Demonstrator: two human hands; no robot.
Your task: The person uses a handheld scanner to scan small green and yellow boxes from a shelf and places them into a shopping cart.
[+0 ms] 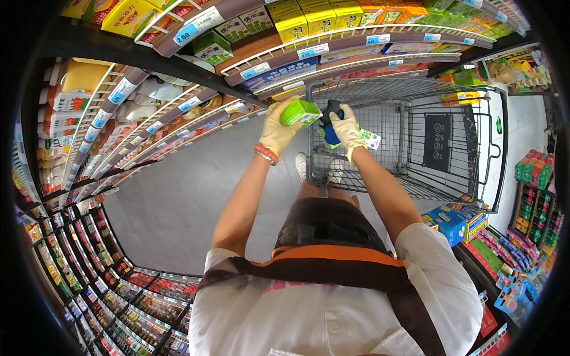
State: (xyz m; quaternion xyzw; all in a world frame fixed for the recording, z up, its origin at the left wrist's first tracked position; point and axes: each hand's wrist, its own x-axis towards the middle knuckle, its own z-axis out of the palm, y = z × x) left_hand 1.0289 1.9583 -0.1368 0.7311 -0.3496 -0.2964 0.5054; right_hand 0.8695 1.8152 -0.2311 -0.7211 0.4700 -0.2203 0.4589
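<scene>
Raised beside the cart's left end, my left hand (277, 126), in a cream glove with a coral bead bracelet at the wrist, holds a small green-and-white carton (300, 113). My right hand (346, 127), gloved alike, grips a dark black-and-blue item (330, 129), perhaps a cloth; the fingers partly hide it. This item is close to the carton's right side; whether they touch I cannot tell. Below my right hand, another green-and-white package (370, 139) shows inside the wire shopping cart (401, 153), partly covered by the glove.
Ahead, a shelf (320, 48) with wire guards and price tags bears yellow, orange and green cartons. Shelving with bottles (153, 89) runs along the left. Grey floor (178, 196) lies between the shelves and my feet. A blue box (447, 222) stands at the right, near the cart.
</scene>
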